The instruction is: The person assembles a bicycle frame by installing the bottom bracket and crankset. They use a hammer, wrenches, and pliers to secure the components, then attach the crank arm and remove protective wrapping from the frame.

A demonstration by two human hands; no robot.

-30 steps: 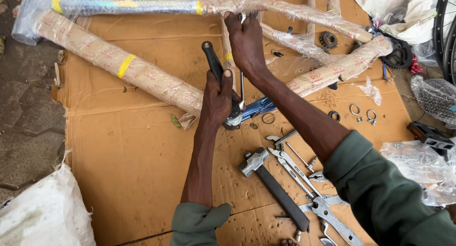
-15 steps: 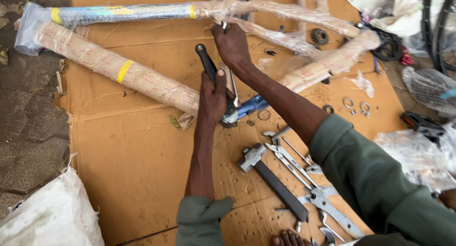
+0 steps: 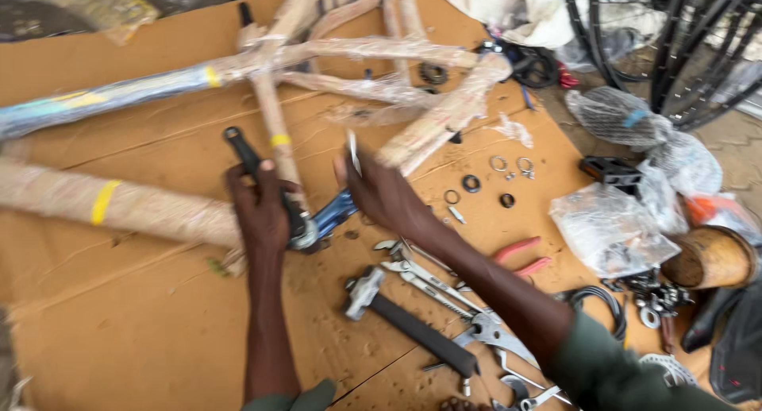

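Observation:
A bicycle frame (image 3: 444,113) wrapped in brown paper and clear film lies on a cardboard sheet (image 3: 143,324). My left hand (image 3: 262,212) grips a black crank arm (image 3: 240,149) that meets the bare blue part of the frame (image 3: 335,211). My right hand (image 3: 382,195) is just right of that blue part. It holds a thin flat metal tool (image 3: 353,151) that sticks up between the fingers.
Below my hands lie a hammer (image 3: 401,322), several wrenches (image 3: 425,277) and red-handled pliers (image 3: 520,254). Small rings and washers (image 3: 508,165) sit to the right. Bagged parts (image 3: 609,230), a wooden cylinder (image 3: 710,257) and a bicycle wheel (image 3: 659,50) crowd the right side.
My right hand has come down from the upper wrapped tube to beside the blue part, with the thin metal tool in it. My left hand stays on the black crank arm. The view shifted.

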